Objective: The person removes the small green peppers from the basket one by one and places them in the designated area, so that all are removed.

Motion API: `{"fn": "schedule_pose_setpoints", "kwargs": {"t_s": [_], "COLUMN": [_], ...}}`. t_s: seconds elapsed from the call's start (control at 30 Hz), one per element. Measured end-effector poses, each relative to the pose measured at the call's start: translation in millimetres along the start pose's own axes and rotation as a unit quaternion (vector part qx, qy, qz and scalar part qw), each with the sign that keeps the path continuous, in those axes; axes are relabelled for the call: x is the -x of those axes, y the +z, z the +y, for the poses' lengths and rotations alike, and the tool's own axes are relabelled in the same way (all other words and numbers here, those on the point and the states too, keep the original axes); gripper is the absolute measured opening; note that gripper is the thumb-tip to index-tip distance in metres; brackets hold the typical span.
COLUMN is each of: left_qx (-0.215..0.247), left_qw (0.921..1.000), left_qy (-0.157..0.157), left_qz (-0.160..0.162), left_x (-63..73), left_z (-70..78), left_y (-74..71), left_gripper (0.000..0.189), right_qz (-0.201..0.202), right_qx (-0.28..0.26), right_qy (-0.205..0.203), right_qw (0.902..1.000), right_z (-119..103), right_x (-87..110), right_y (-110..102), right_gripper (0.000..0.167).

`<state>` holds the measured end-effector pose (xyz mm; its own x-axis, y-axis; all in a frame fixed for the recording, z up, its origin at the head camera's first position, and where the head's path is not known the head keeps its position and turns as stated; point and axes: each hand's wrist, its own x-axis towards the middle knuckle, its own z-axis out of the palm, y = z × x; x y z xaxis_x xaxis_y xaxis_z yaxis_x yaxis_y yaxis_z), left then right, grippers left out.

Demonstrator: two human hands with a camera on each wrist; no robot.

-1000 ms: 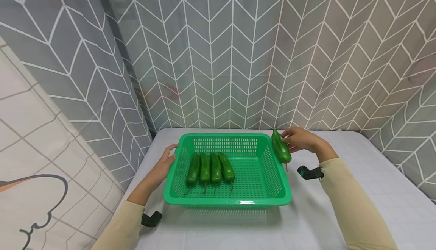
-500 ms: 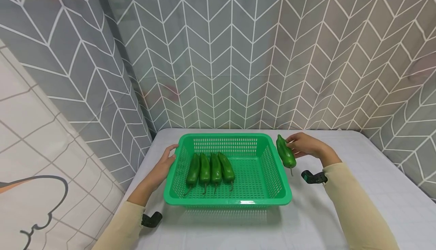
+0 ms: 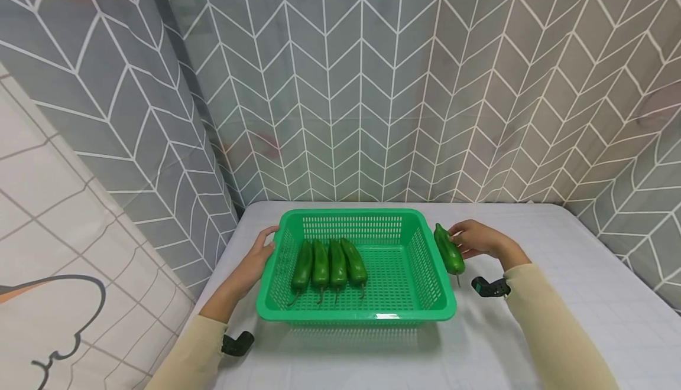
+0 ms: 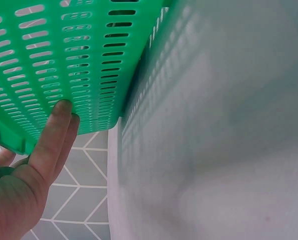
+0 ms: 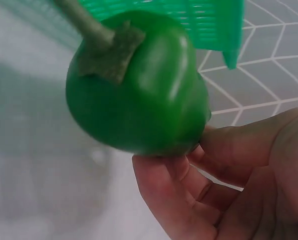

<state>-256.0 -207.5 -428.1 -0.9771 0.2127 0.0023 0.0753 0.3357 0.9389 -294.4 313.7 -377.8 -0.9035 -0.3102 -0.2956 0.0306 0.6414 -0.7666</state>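
A green plastic basket (image 3: 271, 283) stands on the table, with several long green peppers (image 3: 320, 263) side by side in its left half, stems toward the front. My left hand (image 3: 256, 260) holds the basket's left rim. In the left wrist view, two fingers (image 4: 54, 137) lie against the slotted outer wall. Just outside the right rim, my right hand (image 3: 476, 239) pinches another green pepper (image 3: 448, 251) between thumb and fingers. This pepper tilts, its stem pointing down toward the front. Close up in the right wrist view, its stem end faces the camera.
A white cloth covers the table (image 3: 532, 319). Behind it hangs a grey curtain (image 3: 372, 83) with white chevron lines, close to the table's back edge. A white patterned sheet (image 3: 80, 230) hangs at the left.
My right hand has carried its pepper from over the basket's right rim outward and down beside the basket. The left hand and the peppers in the basket stay in place.
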Motion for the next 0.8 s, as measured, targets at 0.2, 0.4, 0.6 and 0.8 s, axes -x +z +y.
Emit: {"fn": "schedule_pose_setpoints", "kwargs": {"t_s": [0.2,0.4,0.6,0.8], "left_qx": [0.007,0.008,0.014,0.015], "left_qw": [1.0000,1.0000,0.9999,0.9999], "left_qy": [0.003,0.004,0.002,0.004], "left_qz": [-0.001,-0.001,-0.002,-0.001], "left_x": [0.5,0.8,0.9,0.7], "left_z": [0.2,0.5,0.4,-0.1], "left_y": [0.4,0.5,1.1,1.7], "left_gripper": [0.046,0.046,0.046,0.046], "right_qz": [-0.004,0.001,-0.001,-0.003], "right_qx": [-0.001,-0.002,0.002,-0.006], "right_qy": [0.022,0.036,0.050,0.050], "right_qw": [0.9998,0.9993,0.9988,0.9987], "right_z": [13.4,20.9,26.8,32.7], "right_x": [-4.8,-7.7,-9.2,-10.1], "right_y": [6.4,9.8,12.3,14.5], "right_gripper": [0.037,0.038,0.038,0.038]}}
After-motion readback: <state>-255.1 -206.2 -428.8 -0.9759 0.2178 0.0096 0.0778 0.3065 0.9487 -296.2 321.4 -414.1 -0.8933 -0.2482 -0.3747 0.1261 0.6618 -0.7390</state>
